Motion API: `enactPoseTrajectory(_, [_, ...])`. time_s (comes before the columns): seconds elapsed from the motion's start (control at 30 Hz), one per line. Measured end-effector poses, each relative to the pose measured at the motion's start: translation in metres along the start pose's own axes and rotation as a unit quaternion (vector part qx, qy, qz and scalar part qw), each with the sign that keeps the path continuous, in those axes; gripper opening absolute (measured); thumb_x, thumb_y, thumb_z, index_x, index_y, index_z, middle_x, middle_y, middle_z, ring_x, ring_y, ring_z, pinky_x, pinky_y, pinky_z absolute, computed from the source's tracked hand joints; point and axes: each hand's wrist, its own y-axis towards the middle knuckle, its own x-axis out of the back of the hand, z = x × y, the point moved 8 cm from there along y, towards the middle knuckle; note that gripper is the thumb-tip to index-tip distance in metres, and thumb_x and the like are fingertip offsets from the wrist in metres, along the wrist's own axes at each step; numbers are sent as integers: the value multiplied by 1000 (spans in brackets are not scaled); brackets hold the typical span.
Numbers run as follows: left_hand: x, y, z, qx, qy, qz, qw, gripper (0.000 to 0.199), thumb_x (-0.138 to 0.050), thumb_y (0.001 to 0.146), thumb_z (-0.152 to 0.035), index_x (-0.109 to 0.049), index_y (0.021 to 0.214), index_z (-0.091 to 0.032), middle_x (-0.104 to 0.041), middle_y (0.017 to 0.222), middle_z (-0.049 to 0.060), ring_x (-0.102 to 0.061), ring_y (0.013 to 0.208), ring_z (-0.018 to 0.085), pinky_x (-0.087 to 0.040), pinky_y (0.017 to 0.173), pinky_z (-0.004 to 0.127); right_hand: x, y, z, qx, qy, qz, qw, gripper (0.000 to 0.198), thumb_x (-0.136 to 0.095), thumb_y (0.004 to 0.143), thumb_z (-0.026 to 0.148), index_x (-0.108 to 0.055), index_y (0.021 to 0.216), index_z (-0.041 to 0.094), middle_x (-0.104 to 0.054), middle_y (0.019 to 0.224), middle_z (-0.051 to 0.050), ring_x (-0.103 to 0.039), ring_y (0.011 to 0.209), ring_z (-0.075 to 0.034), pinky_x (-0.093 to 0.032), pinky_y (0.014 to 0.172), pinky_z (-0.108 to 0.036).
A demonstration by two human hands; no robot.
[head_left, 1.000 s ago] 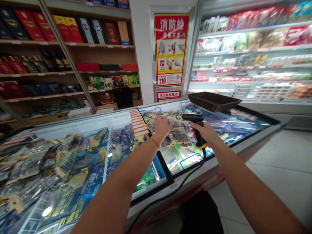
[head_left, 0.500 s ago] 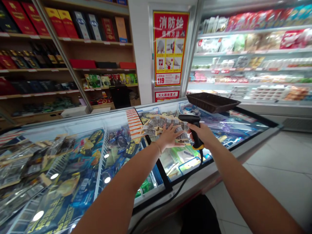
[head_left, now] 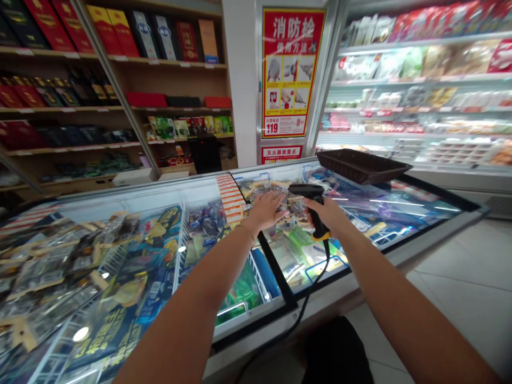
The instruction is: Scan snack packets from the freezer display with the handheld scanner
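Left of the scanner point(head_left: 317, 217), a heap of packets point(head_left: 52, 256) is cut off at the view's edge. Nearer the scanner, the left hand point(head_left: 265, 209) lies loose, fingers outstretched and thumb apart, over some bags point(head_left: 295, 208) — partly hidden beneath it, their labels too blurred to read. The right hand point(head_left: 330, 214) grasps the scanner's handle — finger ends mostly hidden. Beyond and right of the scanner sits a tray point(head_left: 362, 166).
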Motion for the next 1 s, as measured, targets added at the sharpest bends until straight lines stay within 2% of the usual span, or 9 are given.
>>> enactPoseTrajectory(0.1, [32,-38,40,76,41,-33,996,59,-46,105,-51,-51,156,-23,-52,162,16,-44,150,32,-25,125,51,-22,-5,1,4,2,12,1000,24,-72,90,25,-57,72,19,-62,53,0,-51,36,-11,-42,35,-22])
enactPoseTrajectory(0.2, [74,-94,93,199,75,-92,973,54,-48,104,-43,-52,154,-22,-54,159,17,-45,148,32,-29,122,49,-58,-13,1,10,10,40,999,28,-78,87,28,-56,72,19,-62,54,0,-52,37,-11,-42,36,-22])
enactPoseTrajectory(0.37, [157,-207,172,385,125,-211,890,52,-45,103,-37,-54,149,-14,-59,150,21,-48,142,35,-32,118,51,-132,-31,-7,12,42,104,994,27,-80,85,32,-56,78,20,-63,58,1,-53,39,-11,-44,36,-23])
enactPoseTrajectory(0.47, [201,-268,203,470,148,-264,829,48,-45,101,-32,-58,143,-13,-61,145,23,-48,140,38,-32,117,55,-174,-41,-13,7,51,154,987,26,-79,85,32,-57,80,20,-63,58,1,-53,39,-11,-45,37,-23])
enactPoseTrajectory(0.53, [220,-302,219,523,152,-286,789,47,-44,100,-28,-59,142,-13,-61,145,24,-48,141,39,-33,116,58,-195,-45,-18,8,55,180,982,26,-80,85,34,-58,80,20,-62,58,2,-52,39,-10,-43,36,-22])
enactPoseTrajectory(0.63, [228,-338,236,589,143,-294,739,49,-46,98,-26,-57,143,-9,-60,146,27,-48,142,41,-34,116,61,-213,-49,-26,18,49,194,980,33,-83,81,39,-56,77,21,-62,58,2,-52,39,-10,-42,36,-22])
enactPoseTrajectory(0.73, [221,-358,246,627,137,-278,715,51,-49,97,-30,-57,141,-4,-60,144,32,-48,143,44,-34,116,64,-221,-52,-35,25,32,201,979,36,-84,79,42,-54,74,22,-62,58,2,-53,38,-11,-42,36,-22])
enactPoseTrajectory(0.87, [214,-362,250,626,134,-241,729,55,-51,99,-40,-59,138,-2,-64,139,33,-44,147,47,-29,119,65,-226,-57,-43,18,5,216,976,34,-81,81,40,-53,72,22,-60,53,2,-51,37,-11,-41,36,-23])
enactPoseTrajectory(1.0, [213,-358,251,624,116,-217,741,56,-59,99,-43,-57,141,-7,-63,142,30,-47,145,46,-28,120,64,-229,-58,-43,30,11,223,974,35,-83,77,40,-54,76,22,-63,58,2,-53,39,-11,-42,36,-24])
